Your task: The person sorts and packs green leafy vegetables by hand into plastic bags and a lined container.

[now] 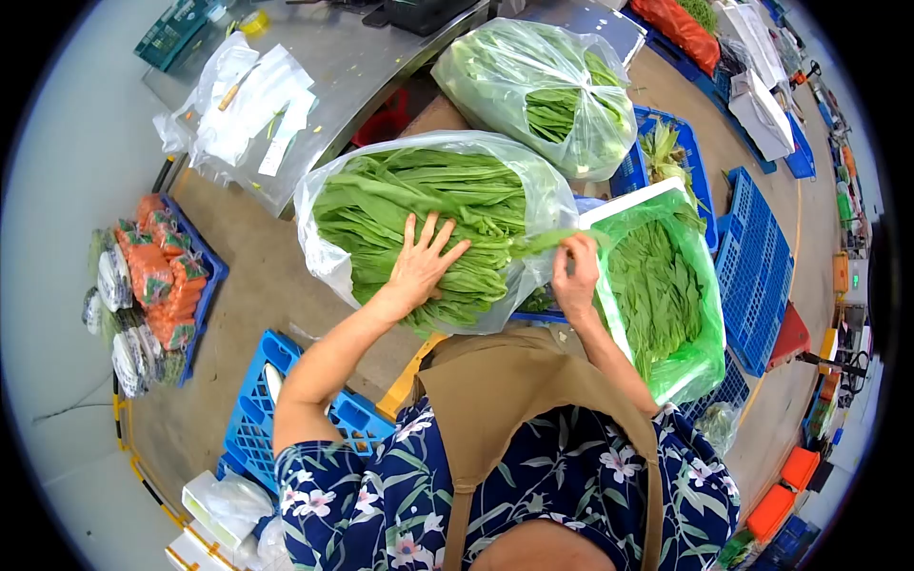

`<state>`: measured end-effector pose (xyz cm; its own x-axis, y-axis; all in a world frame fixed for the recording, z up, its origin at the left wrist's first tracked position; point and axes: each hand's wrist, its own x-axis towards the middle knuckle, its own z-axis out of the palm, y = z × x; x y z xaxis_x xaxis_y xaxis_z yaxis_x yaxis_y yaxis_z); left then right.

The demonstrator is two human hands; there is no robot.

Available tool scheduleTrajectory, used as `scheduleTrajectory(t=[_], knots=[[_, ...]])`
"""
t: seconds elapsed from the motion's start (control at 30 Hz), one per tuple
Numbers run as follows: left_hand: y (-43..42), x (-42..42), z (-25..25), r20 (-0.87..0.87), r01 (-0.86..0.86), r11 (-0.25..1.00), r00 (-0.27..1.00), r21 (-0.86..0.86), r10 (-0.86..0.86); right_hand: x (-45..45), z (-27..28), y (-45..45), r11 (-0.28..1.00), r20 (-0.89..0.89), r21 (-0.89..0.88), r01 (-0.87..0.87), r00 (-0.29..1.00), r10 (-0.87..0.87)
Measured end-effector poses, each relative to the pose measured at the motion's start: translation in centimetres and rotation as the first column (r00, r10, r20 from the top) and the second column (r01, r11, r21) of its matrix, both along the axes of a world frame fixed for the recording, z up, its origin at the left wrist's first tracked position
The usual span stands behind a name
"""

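Floor point(257, 257) lies behind; the left hand point(418, 265) partly covers bagged leafy greens point(376, 224).

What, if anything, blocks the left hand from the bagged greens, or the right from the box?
Left hand: nothing visible; its fingers lie directly on the greens. Right hand, pinching a leaf: only the rim of the box; its top is open.

Two large clear bags point(545, 190) of leafy greens point(409, 205) and one green-lined box point(633, 199) are counted.
One left hand point(417, 266) and one right hand point(576, 279) are shown, two in all; on the one metal surface point(367, 57), one yellow roll point(254, 23) and one green crate point(171, 34) are seen.
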<state>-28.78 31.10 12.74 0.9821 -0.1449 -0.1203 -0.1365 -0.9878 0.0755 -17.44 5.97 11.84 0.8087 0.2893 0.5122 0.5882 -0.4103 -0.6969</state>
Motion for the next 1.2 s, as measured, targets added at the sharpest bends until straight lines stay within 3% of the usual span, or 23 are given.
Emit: scheduleTrajectory(t=[0.03,0.07,0.17,0.27,0.37,0.4,0.43,0.47,0.5,0.53,0.57,0.67,0.73,0.77,0.83,0.97,1.0,1.03,1.1,1.17,1.2], knots=[[0.4,-0.2,-0.3,-0.032,0.024,1.000,0.999,0.020,-0.024,-0.2,0.3,-0.2,0.996,-0.045,0.048,0.075,0.996,-0.073],[0.8,-0.1,-0.5,-0.062,0.050,0.998,0.997,0.043,-0.048,0.1,-0.4,-0.6,0.995,0.040,0.043,0.093,0.995,-0.095],[1.7,0.1,-1.4,0.124,0.089,0.995,0.989,-0.052,-0.082,0.5,-1.8,-1.4,0.986,0.149,-0.137,0.099,0.986,-0.078],[1.8,0.5,-1.3,0.199,0.069,0.986,0.979,-0.152,-0.038,0.3,-1.2,0.6,0.929,0.145,-0.369,0.036,0.989,0.020],[1.7,0.6,-1.0,0.253,0.075,0.975,0.967,-0.209,-0.020,2.2,-5.6,1.3,0.728,-0.139,-0.685,-0.027,0.986,-0.094],[1.8,0.7,-0.8,0.274,0.078,0.972,0.962,-0.223,-0.014,3.9,-8.8,0.7,0.768,-0.299,-0.632,-0.104,0.947,-0.118],[2.0,1.0,-0.5,0.282,0.066,0.967,0.960,-0.244,0.005,4.7,-7.1,0.8,0.917,-0.480,-0.382,-0.114,0.872,-0.091],[2.0,1.1,-0.3,0.285,0.056,0.962,0.958,-0.268,0.023,5.6,-5.1,0.0,0.983,-0.667,-0.139,-0.117,0.745,-0.005],[2.0,1.2,0.0,0.286,0.047,0.954,0.957,-0.296,0.042,6.3,-2.6,-0.4,0.984,-0.764,0.178,-0.015,0.628,0.148],[1.7,1.4,0.8,0.289,0.025,0.955,0.955,-0.296,0.065,7.2,1.0,-0.8,0.939,-0.769,0.339,0.056,0.592,0.243],[1.4,1.8,1.2,0.312,0.023,0.949,0.947,-0.314,0.080,8.4,3.4,-1.2,0.803,-0.723,0.589,0.091,0.502,0.474],[0.5,2.9,0.9,0.376,0.025,0.934,0.919,-0.357,0.119,8.8,7.1,-1.3,0.723,-0.665,0.688,0.059,0.450,0.596],[1.0,1.8,-6.1,0.321,-0.058,0.941,0.932,-0.334,0.171,8.4,7.5,-0.1,0.687,-0.640,0.725,0.050,0.417,0.645],[1.0,1.0,-6.9,0.320,-0.061,0.958,0.935,-0.279,0.153,8.2,7.2,0.3,0.659,-0.640,0.744,0.109,0.398,0.657],[0.6,0.6,-5.3,0.298,-0.052,0.942,0.942,-0.331,0.157,8.2,6.1,0.6,0.605,-0.641,0.765,0.220,0.356,0.681],[0.0,-0.5,-2.1,0.222,-0.060,0.937,0.965,-0.345,0.144,7.9,6.5,-0.4,0.679,-0.696,0.698,0.229,0.439,0.568],[-0.5,-0.9,-1.5,0.220,-0.069,0.946,0.965,-0.317,0.144,7.2,6.8,-0.6,0.839,-0.722,0.527,0.138,0.594,0.356],[-1.1,-1.0,-1.1,0.222,-0.081,0.953,0.964,-0.291,0.149,5.5,8.5,-0.6,0.945,-0.604,0.321,0.053,0.781,0.161],[-1.5,-1.4,-1.3,0.241,-0.064,0.964,0.962,-0.257,0.128,0.5,12.2,1.6,0.972,-0.296,0.230,-0.052,0.948,0.121],[-1.6,-1.5,-2.8,0.293,-0.049,0.974,0.949,-0.223,0.115,-1.9,11.3,4.3,0.848,-0.032,0.073,-0.526,0.848,0.529],[-1.8,-1.3,-2.4,0.300,-0.056,0.969,0.945,-0.242,0.129,-2.1,8.4,5.9,0.848,-0.155,0.046,-0.529,0.834,0.529]])
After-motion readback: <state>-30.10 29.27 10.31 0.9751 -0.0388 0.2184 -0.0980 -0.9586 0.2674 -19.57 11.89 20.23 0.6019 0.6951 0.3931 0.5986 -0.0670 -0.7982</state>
